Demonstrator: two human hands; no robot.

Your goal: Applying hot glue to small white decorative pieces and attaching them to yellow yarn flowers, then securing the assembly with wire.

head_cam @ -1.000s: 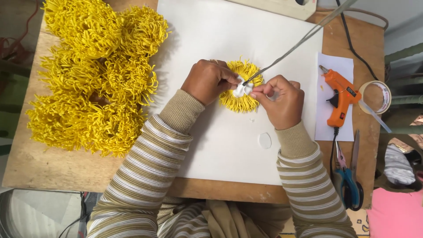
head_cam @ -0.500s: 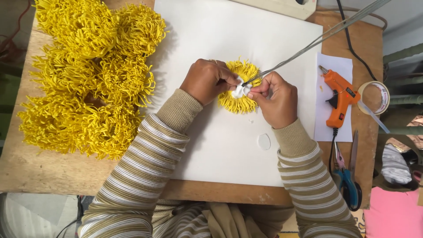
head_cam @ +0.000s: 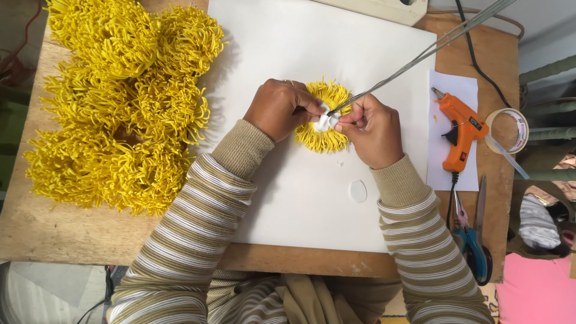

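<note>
A yellow fringed flower [head_cam: 324,117] is held near the centre of the white sheet [head_cam: 300,198], pinched from both sides. The left hand [head_cam: 281,109] is closed on the flower's left edge; the right hand [head_cam: 372,129] is closed on the white wrapped core [head_cam: 326,122] where the wire stems [head_cam: 420,57] enter. The long axis of the stems runs from the core up and to the right, away from both hands. Neither hand is clearly nearer. Right of the sheet lie an orange glue gun [head_cam: 459,129], a tape roll [head_cam: 507,130] and blue-handled scissors [head_cam: 474,240]; left of it, a heap of finished yellow flowers [head_cam: 120,102] is stacked.
</note>
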